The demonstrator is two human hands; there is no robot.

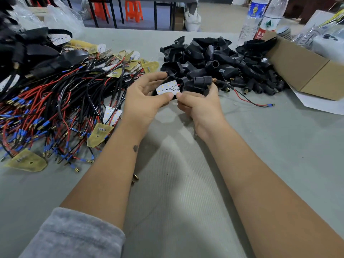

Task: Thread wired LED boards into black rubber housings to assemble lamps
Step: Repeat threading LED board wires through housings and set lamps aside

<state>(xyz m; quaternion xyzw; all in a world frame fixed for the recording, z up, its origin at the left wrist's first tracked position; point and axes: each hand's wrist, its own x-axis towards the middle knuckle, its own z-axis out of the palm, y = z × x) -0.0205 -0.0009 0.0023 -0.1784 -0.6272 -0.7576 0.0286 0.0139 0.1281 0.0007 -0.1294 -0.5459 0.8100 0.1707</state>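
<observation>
Both hands hold one black rubber housing [200,81] above the table's middle. A white LED board [168,87] with small yellow LEDs sits in its open mouth, face up. My left hand [147,98] grips the housing's left side, thumb on the board's lower edge. My right hand [201,105] grips the right side, thumb meeting the left thumb. The board's red and black wire [249,100] comes out past the housing's threaded brass end and trails right onto the table. A heap of wired LED boards [55,101] lies left. A pile of empty black housings [219,60] lies behind the hands.
An open cardboard box [305,71] stands at the right edge with white paper under it. Two plastic water bottles [260,17] stand behind the housing pile. Finished black lamps [28,51] are stacked at the far left. Orange stools and table legs are beyond the table.
</observation>
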